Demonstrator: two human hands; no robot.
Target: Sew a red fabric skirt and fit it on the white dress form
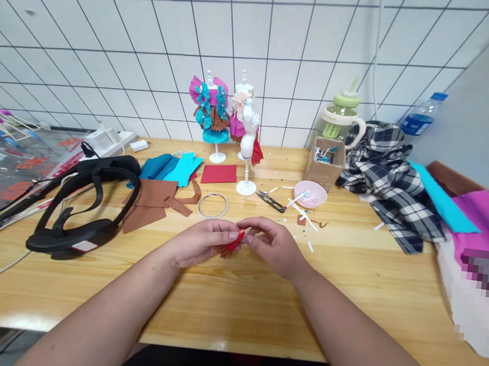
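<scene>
A small piece of pleated red paper (231, 245) is pinched in my left hand (205, 239), its folds fanning out below the thumb. The fingers of my right hand (273, 245) close at its upper right edge, touching it; the fingertips partly hide it. Just beyond my hands lie a thin metal ring (212, 205) and a flat red sheet (219, 174). A bare white mini mannequin (249, 141) stands behind them. Black thread snips (271, 201) rest to its right.
Two dressed mannequins (211, 112) stand by the tiled wall. Brown sheets (147, 203), blue sheets (168, 167) and a black headset strap (83, 210) lie left. On the right are a pink bowl (310, 194), a cardboard box (324, 163), a jug (343, 115) and plaid cloth (390, 172).
</scene>
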